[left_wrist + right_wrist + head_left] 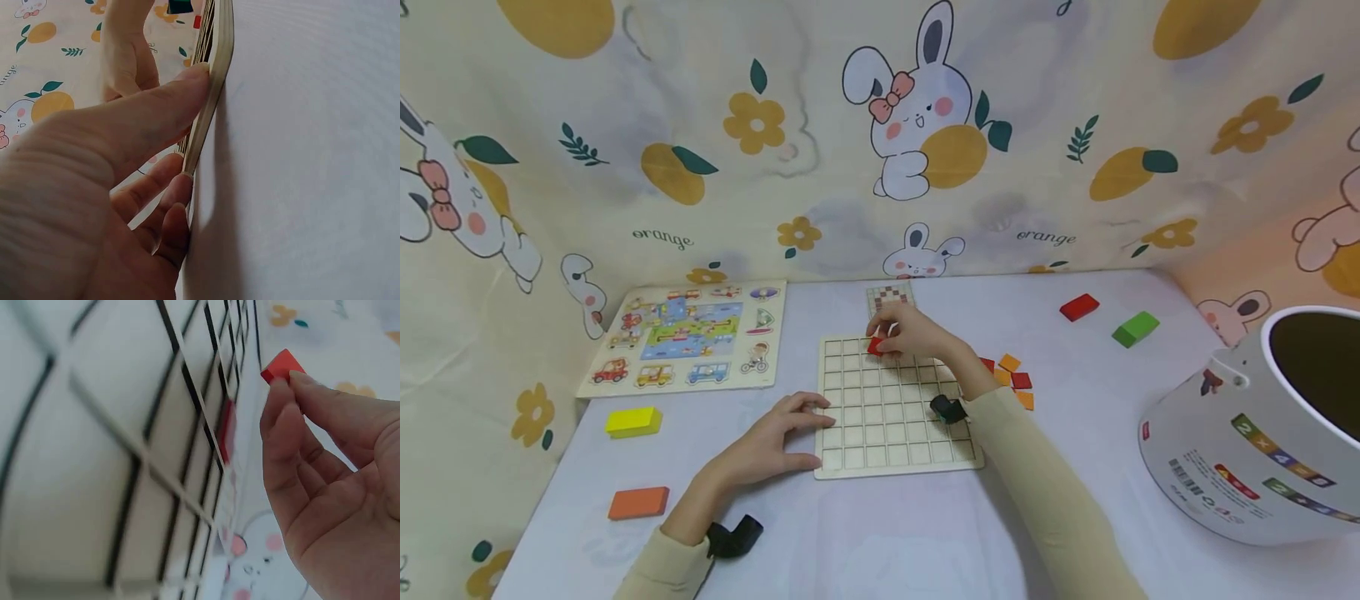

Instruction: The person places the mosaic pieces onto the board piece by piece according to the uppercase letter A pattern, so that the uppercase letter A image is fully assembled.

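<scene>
My right hand (pixel 916 335) pinches a small red square tile (pixel 283 365) between thumb and fingertips, over the upper part of a pale wooden grid board (pixel 853 417). A second red tile (pixel 226 432) lies in the grid in the right wrist view; in the head view the hand partly covers that area. The left hand (pixel 767 446) rests at the board's left edge with its fingers spread. In the left wrist view its thumb (pixel 181 90) touches the board's rim and its fingertips meet the edge. Right of the board lie loose red and orange tiles (pixel 1009 363).
Behind the board lies a small patterned card (pixel 891 296). A picture puzzle (pixel 692 337) stands back left. Yellow (pixel 634 422) and orange blocks (pixel 638 503) lie left; red (pixel 1079 307) and green blocks (pixel 1136 329) lie back right. A large white bucket (pixel 1210 450) stands right.
</scene>
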The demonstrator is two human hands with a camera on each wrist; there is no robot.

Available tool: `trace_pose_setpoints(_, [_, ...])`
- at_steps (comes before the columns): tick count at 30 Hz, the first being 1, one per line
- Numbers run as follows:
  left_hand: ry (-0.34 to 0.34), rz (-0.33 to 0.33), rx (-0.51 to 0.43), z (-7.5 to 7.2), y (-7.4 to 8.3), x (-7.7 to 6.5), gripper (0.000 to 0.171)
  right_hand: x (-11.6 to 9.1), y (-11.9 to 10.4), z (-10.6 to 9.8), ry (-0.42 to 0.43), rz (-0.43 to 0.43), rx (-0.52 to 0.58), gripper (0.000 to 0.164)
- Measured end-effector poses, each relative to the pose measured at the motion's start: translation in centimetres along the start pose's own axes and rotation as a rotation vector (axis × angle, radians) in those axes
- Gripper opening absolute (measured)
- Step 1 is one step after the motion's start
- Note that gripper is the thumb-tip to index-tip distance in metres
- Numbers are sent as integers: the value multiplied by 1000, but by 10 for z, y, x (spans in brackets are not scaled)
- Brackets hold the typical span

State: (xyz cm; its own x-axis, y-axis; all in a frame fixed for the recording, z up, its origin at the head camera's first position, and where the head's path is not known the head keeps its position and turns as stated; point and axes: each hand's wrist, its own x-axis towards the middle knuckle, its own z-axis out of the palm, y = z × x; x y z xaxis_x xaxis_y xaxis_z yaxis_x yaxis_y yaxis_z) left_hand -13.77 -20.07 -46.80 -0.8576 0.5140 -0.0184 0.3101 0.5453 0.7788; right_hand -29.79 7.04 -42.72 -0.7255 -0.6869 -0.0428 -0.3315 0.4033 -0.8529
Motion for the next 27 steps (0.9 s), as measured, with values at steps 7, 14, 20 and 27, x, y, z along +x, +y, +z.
trace_pose_setpoints(7, [-4, 14, 2, -1, 0, 0, 49, 9, 1, 17, -22, 1, -66, 12])
trace_pose_setpoints(14, [10, 39, 9, 1, -1, 0, 48, 7, 0, 20, 7, 6, -171, 16])
trace_pose_setpoints(20, [8, 23, 10, 1, -1, 1, 48, 6, -3, 22, 30, 34, -274, 17])
trace_pose_setpoints(27, [9, 38, 20, 1, -1, 1, 48, 8, -12, 27, 36, 92, -418, 9])
